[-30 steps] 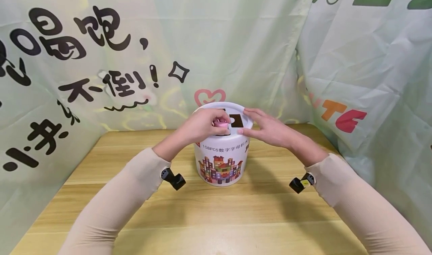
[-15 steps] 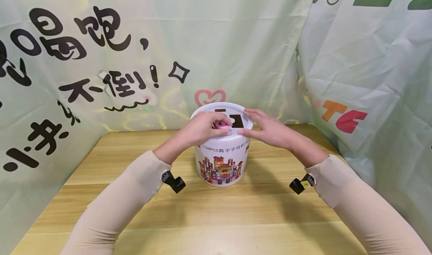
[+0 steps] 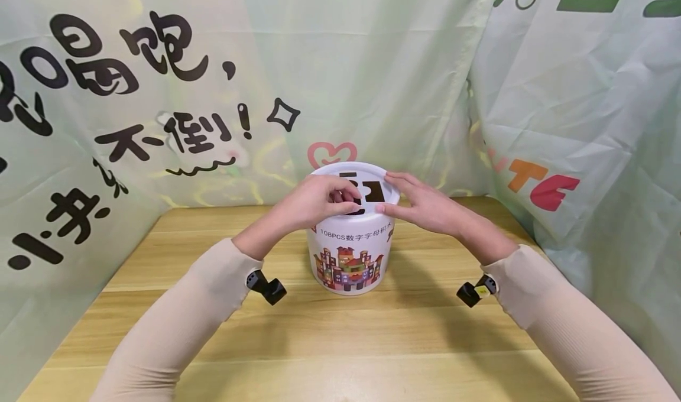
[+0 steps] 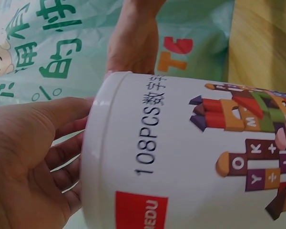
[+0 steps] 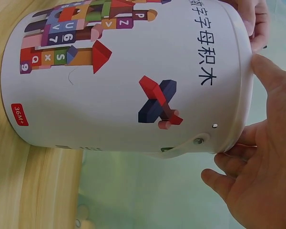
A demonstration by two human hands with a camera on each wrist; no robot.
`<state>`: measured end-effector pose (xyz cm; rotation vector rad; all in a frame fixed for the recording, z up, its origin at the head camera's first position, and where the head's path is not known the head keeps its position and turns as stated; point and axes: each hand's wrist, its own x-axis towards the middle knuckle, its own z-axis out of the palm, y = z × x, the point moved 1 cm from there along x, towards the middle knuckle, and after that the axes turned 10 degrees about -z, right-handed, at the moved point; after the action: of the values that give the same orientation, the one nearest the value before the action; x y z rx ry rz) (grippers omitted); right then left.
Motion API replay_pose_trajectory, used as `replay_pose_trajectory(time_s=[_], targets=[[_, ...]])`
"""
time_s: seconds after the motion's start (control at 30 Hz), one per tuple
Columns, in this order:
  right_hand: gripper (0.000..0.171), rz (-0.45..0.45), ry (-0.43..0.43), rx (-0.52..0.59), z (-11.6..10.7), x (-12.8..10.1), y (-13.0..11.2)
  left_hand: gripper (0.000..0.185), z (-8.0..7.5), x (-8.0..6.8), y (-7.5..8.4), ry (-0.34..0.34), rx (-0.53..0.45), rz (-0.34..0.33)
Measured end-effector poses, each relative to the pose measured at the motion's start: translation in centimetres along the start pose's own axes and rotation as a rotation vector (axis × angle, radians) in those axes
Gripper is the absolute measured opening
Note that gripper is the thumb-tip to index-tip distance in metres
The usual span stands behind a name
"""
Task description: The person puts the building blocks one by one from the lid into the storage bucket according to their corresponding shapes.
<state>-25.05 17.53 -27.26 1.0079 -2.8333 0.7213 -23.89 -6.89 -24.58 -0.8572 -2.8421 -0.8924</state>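
Note:
A white toy-block bucket (image 3: 348, 236) stands upright on the table, printed with coloured blocks. Dark shaped openings (image 3: 375, 193) show in its lid (image 3: 367, 168). My left hand (image 3: 321, 200) is over the lid's left side, fingers loosely bent and thumb stretched out near an opening; nothing shows between them. In the left wrist view, the bucket's rim (image 4: 97, 138) hides its fingertips. My right hand (image 3: 428, 207) rests on the right of the rim, fingers spread, thumb on the near side. The right wrist view shows a white carrying handle (image 5: 190, 144) fixed below the rim.
The bucket stands toward the back of a wooden table (image 3: 340, 343). A printed cloth backdrop (image 3: 383, 83) hangs close behind and along both sides. Small black cameras (image 3: 266, 287) are strapped at both wrists.
The pink block in my left fingers sank into the lid opening and is gone from view. My left hand has loosened and shifted slightly left. The right hand stays at the rim.

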Motion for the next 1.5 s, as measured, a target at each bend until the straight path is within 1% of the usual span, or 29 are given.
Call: replay_pose_trajectory(time_s=[0.17,0.3,0.43,0.63,0.93,1.13,1.33,1.5], targets=[[0.095,0.011,-0.003,0.000,0.0,0.0,0.0,0.021,-1.1,-1.0,-0.2,0.009,0.007,-0.020],[0.094,0.012,-0.003,-0.004,0.0,0.0,0.0,0.023,-1.8,-2.1,-0.6,0.020,-0.001,-0.018],[0.094,0.010,-0.006,-0.010,0.0,0.0,0.0,0.025,-2.5,-3.4,-1.3,0.023,-0.009,-0.033],[0.094,0.007,-0.015,-0.017,-0.1,0.0,0.0,0.026,-3.2,-5.5,-2.7,0.044,0.007,-0.059],[0.093,0.009,-0.025,-0.040,0.0,0.0,0.0,0.032,-3.5,-9.0,-5.9,0.075,0.049,-0.076],[0.093,0.005,-0.032,-0.026,-0.1,-0.1,0.0,0.036,-3.7,-11.6,-8.5,0.082,0.052,-0.130],[0.093,0.001,-0.031,-0.030,-0.3,0.0,-0.1,0.039,-3.2,-13.8,-11.4,0.076,0.050,-0.166],[0.094,0.007,-0.030,-0.023,-0.3,0.1,0.0,0.043,-2.4,-15.4,-14.0,0.057,0.048,-0.228]])
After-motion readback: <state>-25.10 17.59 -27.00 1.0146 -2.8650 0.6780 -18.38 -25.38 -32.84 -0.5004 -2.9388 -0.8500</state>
